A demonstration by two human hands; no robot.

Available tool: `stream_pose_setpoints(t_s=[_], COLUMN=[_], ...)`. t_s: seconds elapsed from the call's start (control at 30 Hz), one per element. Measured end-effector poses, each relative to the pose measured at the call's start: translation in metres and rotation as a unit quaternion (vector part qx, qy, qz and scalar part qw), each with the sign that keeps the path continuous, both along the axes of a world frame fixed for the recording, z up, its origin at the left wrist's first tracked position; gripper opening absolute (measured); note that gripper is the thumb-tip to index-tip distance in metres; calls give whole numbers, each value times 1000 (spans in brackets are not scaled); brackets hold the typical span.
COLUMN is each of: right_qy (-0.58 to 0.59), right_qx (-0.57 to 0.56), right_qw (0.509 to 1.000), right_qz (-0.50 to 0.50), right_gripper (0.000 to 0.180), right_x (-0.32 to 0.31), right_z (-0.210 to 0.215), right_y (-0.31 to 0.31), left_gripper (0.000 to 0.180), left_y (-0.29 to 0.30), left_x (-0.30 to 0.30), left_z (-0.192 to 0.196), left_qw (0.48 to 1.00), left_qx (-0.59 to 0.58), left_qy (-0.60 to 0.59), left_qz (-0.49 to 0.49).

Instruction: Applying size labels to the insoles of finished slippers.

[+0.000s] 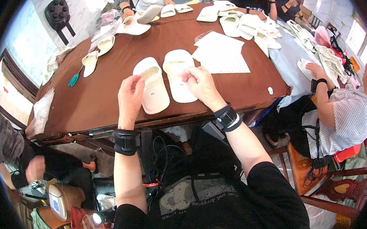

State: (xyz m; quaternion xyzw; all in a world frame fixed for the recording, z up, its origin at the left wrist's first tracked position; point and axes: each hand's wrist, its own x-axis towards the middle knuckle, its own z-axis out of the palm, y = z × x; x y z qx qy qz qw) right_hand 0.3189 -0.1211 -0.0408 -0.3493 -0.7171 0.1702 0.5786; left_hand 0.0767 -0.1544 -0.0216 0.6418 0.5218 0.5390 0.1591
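Note:
Two white slide slippers lie side by side before me on the brown-covered table (106,85), toes pointing away. My left hand (130,94) is at the outer edge of the left slipper (156,100), its fingers curled in near the strap; whether they grip it is hidden. Over the insole of the right slipper (179,62), my right hand (198,83) has thumb and fingers pinched together. Anything between those fingertips is too small to make out. Each insole bears a small dark mark near the middle.
White paper sheets (226,63) with rows of small print lie right of the slippers. More white slippers (251,24) are heaped at the far right, others at the far left near teal-handled scissors (74,79). Co-workers sit around; one person's hand (314,69) touches slippers at the right.

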Motion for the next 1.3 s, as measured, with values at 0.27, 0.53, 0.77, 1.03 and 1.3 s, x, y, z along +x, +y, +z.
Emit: stream_pose_setpoints(t_s=[0.27, 0.53, 0.77, 1.03, 1.3], right_qy=[78, 30, 29, 32, 63], right_qx=[-66, 155, 193, 231, 274], right_qw=[992, 941, 940, 934, 916], right_qz=[69, 301, 281, 270, 286], right_gripper=[21, 20, 21, 23, 25], right_x=[2, 25, 93, 102, 93], right_z=[16, 175, 187, 171, 161], right_y=[-17, -159, -205, -188, -194], left_gripper=[12, 13, 13, 15, 18], left_y=[-3, -9, -1, 4, 1], left_x=[-5, 5, -11, -6, -6], left_z=[-26, -20, -37, -30, -30], left_qw=[984, 981, 984, 986, 983], left_qx=[67, 69, 79, 59, 45], left_qy=[87, 104, 82, 96, 115], left_qz=[138, 150, 135, 122, 137])
